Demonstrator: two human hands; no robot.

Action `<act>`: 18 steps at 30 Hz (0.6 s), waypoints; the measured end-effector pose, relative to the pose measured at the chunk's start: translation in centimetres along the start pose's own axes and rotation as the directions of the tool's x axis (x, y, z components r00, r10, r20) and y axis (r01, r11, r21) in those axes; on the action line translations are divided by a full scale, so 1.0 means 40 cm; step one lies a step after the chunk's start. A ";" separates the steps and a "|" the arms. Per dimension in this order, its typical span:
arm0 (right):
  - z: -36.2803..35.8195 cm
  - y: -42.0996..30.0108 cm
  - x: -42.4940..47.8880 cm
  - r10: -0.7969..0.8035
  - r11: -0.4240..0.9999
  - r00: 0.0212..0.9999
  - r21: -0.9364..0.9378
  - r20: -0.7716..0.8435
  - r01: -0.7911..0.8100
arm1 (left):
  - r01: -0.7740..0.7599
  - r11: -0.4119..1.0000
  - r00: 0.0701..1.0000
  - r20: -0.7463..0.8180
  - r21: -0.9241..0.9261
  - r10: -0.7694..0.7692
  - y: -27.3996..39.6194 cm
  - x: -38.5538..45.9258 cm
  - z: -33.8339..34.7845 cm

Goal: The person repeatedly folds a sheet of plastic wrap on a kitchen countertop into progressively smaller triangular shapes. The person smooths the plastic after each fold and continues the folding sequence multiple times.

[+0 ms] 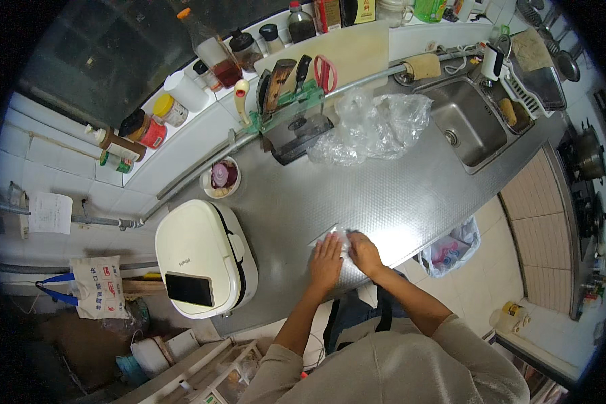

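Observation:
Near the front edge of the steel countertop, my left hand lies nearly flat on a small piece of clear plastic, its fingers pointing away from me. Just to its right, my right hand is curled at the plastic's edge, with its fingertips partly hidden. The plastic is crinkled and shiny, and its outline is hard to make out against the steel. Farther back on the counter, a large crumpled heap of clear plastic bags sits apart from both hands.
A cream Supor rice cooker with a phone on its lid stands left. Behind are a bowl holding a cut red onion, a knife rack and a cutting board. A sink lies right, above a lined bin.

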State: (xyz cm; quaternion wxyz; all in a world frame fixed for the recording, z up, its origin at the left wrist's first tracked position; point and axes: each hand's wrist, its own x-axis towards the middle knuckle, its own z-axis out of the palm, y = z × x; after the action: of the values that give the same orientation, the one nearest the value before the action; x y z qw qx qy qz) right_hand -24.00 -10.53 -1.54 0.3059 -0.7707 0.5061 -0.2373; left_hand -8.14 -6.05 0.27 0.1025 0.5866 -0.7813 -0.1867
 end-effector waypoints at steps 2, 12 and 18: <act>0.001 -0.045 0.065 0.030 0.992 0.994 0.116 0.106 -0.042 | 0.079 0.996 0.996 -0.055 0.047 -0.077 -0.041 0.010 -0.012; -0.251 0.025 0.416 -0.256 0.893 0.925 -0.434 -0.279 0.116 | 0.306 0.939 0.935 -0.236 0.160 -0.265 -0.237 0.097 -0.170; -0.315 -0.049 0.437 -0.283 0.959 0.869 -0.139 -0.407 0.247 | 0.193 0.665 0.916 -0.111 -0.722 -0.386 -0.108 0.179 -0.152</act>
State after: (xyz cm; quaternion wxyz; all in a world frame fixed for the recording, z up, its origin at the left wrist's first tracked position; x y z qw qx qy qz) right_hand -24.72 -29.01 9.66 0.1214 -0.7749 0.4591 -0.4172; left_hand -4.13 -14.96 3.61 0.3838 0.6404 -0.5283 -0.4042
